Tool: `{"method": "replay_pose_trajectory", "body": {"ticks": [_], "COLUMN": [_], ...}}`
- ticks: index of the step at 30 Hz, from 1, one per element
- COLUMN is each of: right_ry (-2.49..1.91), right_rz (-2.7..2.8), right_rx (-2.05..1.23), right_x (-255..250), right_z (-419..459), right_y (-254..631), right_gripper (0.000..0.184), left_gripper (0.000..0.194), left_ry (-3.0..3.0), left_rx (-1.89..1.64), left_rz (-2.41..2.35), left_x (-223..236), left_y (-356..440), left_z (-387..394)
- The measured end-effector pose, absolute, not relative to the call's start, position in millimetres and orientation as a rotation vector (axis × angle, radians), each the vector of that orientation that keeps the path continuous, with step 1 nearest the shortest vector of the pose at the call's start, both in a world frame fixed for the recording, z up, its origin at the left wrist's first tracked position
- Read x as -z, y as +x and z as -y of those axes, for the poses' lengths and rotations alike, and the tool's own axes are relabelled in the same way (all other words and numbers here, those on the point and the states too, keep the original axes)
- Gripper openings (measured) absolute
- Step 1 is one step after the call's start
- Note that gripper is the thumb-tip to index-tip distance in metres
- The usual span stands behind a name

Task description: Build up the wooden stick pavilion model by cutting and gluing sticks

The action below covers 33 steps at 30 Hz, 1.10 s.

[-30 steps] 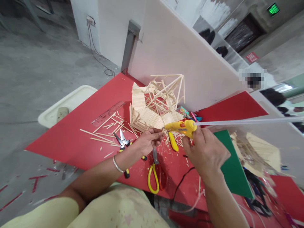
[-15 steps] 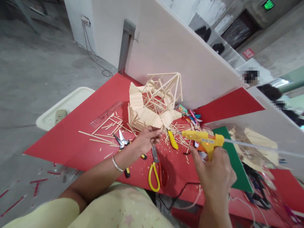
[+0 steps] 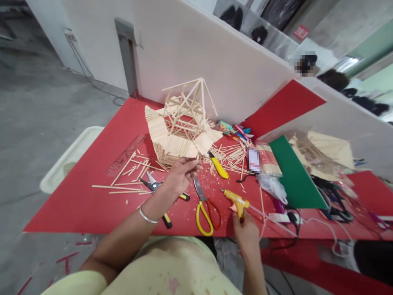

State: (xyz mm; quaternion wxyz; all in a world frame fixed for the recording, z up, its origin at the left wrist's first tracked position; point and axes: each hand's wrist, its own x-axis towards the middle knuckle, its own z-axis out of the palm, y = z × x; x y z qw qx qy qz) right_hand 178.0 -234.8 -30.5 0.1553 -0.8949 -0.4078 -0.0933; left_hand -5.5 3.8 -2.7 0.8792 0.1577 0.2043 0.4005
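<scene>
My left hand (image 3: 181,174) is raised just in front of a house-like model of thin wooden sticks (image 3: 179,127) on the red table (image 3: 92,200), its fingertips pinching what looks like a small stick piece near the model's front edge. My right hand (image 3: 245,229) grips the handle of a yellow glue gun (image 3: 235,200) low over the table's near edge. A clear glue stick trails out of the gun's back toward the right.
Yellow-handled scissors (image 3: 204,209), pliers (image 3: 153,186), a yellow utility knife (image 3: 218,166), a clear ruler (image 3: 125,155) and loose sticks lie around the model. A green board (image 3: 291,176), cables and another stick model sit right. A white partition (image 3: 215,69) backs the table. A cream tray (image 3: 69,157) stands left.
My right hand has carried the glue gun from the model down and back to the table's near edge. My left hand stays by the model. The camera has tilted.
</scene>
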Motion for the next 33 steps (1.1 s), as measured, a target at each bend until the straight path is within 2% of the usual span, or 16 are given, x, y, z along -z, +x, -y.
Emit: {"method": "replay_pose_trajectory", "body": {"ticks": [3, 8, 11, 16, 24, 33], "right_ry": [-2.52, -1.979, -1.787, -1.563, -1.449, -1.318], "right_rz": [1.253, 1.269, 1.223, 1.125, 0.825, 0.579], "right_rx": [0.333, -0.124, -0.296, -0.555, -0.824, -0.831], "right_x": [11, -48, -61, -47, -33, -20], "right_z": [221, 151, 106, 63, 47, 37], "right_y": [172, 135, 115, 107, 110, 95], "right_gripper": [0.044, 0.031, 0.025, 0.018, 0.024, 0.027], "left_gripper": [0.025, 0.027, 0.026, 0.021, 0.022, 0.019], "left_ry": [0.351, 0.388, 0.399, 0.452, 0.439, 0.429], "left_rx": [-0.829, -0.793, -0.788, -0.748, -0.731, -0.767], "left_rz": [-0.445, -0.484, -0.505, -0.487, -0.532, -0.512], "left_x": [2, -2, -4, -1, -2, 5], "left_y": [-5, -7, -7, -7, -6, -4], "left_z": [-5, -6, -7, -13, -18, -19]}}
